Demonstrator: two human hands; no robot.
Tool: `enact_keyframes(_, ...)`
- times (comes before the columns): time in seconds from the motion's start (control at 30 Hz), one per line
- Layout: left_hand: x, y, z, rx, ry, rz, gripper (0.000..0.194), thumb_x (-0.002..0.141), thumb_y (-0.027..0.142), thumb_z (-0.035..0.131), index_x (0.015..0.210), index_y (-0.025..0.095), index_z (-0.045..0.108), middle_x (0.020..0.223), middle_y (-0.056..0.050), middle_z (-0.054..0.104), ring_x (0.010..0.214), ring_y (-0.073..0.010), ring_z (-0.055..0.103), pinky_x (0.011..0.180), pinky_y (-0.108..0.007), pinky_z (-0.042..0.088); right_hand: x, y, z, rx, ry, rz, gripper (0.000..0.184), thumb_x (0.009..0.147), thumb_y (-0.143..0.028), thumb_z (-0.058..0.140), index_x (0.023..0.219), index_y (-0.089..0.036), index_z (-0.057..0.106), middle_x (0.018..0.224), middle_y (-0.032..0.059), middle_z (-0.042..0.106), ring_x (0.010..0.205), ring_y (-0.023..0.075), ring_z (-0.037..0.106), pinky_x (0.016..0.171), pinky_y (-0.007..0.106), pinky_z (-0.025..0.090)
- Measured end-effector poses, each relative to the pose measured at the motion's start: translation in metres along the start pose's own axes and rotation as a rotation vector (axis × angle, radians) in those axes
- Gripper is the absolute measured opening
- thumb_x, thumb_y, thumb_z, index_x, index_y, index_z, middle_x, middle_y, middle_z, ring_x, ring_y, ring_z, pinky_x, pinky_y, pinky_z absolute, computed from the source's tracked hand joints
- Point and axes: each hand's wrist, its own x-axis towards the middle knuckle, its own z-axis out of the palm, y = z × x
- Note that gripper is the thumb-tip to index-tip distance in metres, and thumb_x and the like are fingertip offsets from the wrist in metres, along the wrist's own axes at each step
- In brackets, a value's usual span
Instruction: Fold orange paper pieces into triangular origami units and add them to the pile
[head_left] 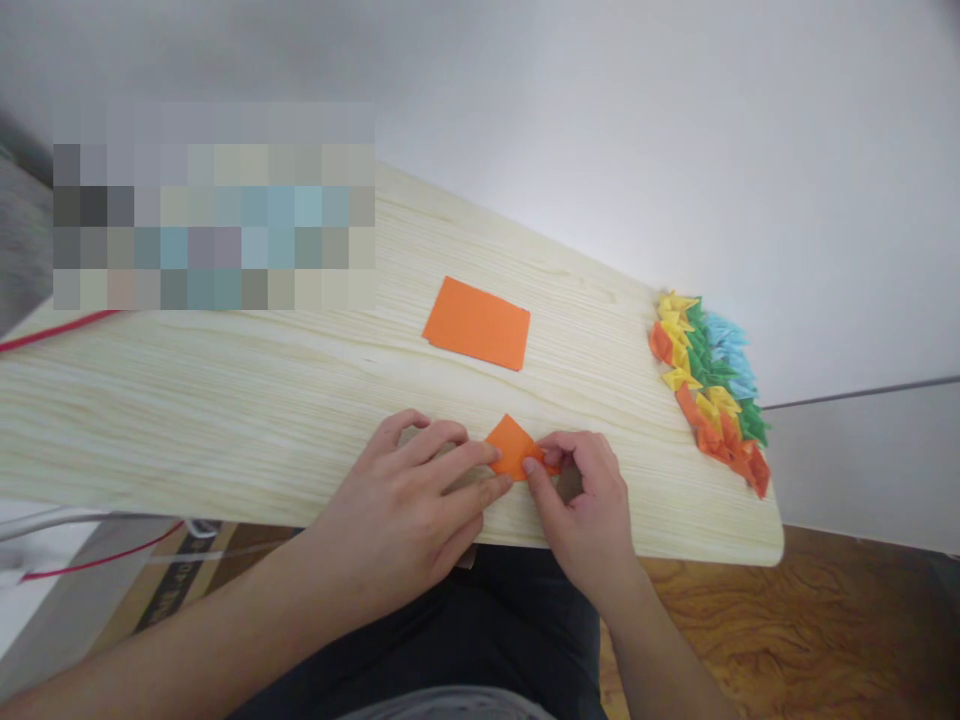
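A small folded orange paper piece point(511, 447) lies near the front edge of a pale wooden table point(225, 400). My left hand point(409, 500) rests flat beside it, its fingertips pressing the paper's left edge. The thumb and forefinger of my right hand point(581, 500) pinch the paper's right corner. Farther back on the table sits a small stack of flat orange paper rectangles point(478, 323).
A cluster of several folded paper units point(709, 385) in orange, yellow, green and light blue lies along the table's right edge by the white wall. A red cable point(52, 330) runs off the table's left side. Brown floor shows below right.
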Motion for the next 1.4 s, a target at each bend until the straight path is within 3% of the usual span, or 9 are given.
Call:
enact_keyframes(0.2, 0.000, 0.003, -0.003, 0.039, -0.016, -0.006, 0.026, 0.100, 0.023, 0.058, 0.119, 0.032, 0.073, 0.124, -0.001, 0.074, 0.114, -0.0279, 0.062, 0.098, -0.052, 0.043, -0.008, 0.000, 0.002, -0.067, 0.030, -0.046, 0.005, 0.097, -0.023, 0.067, 0.095, -0.025, 0.071, 0.093, 0.0048, 0.065, 0.093, 0.0244, 0.058, 0.084, 0.043, 0.045)
enact_keyframes(0.53, -0.008, 0.024, -0.001, 0.136, -0.035, -0.077, 0.032, 0.100, 0.027, 0.057, 0.129, 0.033, 0.069, 0.133, 0.000, 0.071, 0.117, -0.0312, 0.063, 0.107, -0.062, 0.037, -0.019, 0.002, 0.004, -0.208, 0.107, -0.069, 0.011, 0.091, -0.031, 0.079, 0.102, -0.029, 0.080, 0.090, 0.0043, 0.067, 0.092, 0.0254, 0.056, 0.084, 0.043, 0.041)
enact_keyframes(0.7, -0.012, 0.036, -0.001, 0.160, -0.036, -0.095, 0.032, 0.099, 0.023, 0.056, 0.128, 0.031, 0.069, 0.126, -0.001, 0.074, 0.113, -0.0313, 0.064, 0.107, -0.063, 0.037, -0.021, 0.004, 0.001, -0.152, 0.088, -0.058, 0.017, 0.090, -0.032, 0.080, 0.107, -0.032, 0.080, 0.095, 0.0042, 0.067, 0.096, 0.0258, 0.057, 0.085, 0.043, 0.043)
enact_keyframes(1.07, -0.012, 0.051, 0.002, 0.173, -0.037, -0.135, 0.029, 0.102, 0.030, 0.053, 0.125, 0.028, 0.070, 0.125, -0.004, 0.074, 0.113, -0.0321, 0.064, 0.109, -0.064, 0.035, -0.007, 0.015, -0.008, 0.008, 0.083, -0.004, 0.009, 0.093, -0.021, 0.074, 0.094, -0.029, 0.079, 0.095, 0.0019, 0.076, 0.095, 0.0250, 0.062, 0.087, 0.043, 0.046)
enact_keyframes(1.4, -0.014, 0.061, 0.008, 0.145, -0.010, -0.189, 0.033, 0.100, 0.034, 0.057, 0.129, 0.026, 0.070, 0.122, -0.008, 0.073, 0.116, -0.0325, 0.065, 0.117, -0.067, 0.028, -0.016, 0.011, 0.005, -0.189, 0.222, -0.085, 0.007, 0.095, -0.026, 0.072, 0.092, -0.027, 0.078, 0.099, 0.0040, 0.076, 0.099, 0.0244, 0.061, 0.088, 0.042, 0.040)
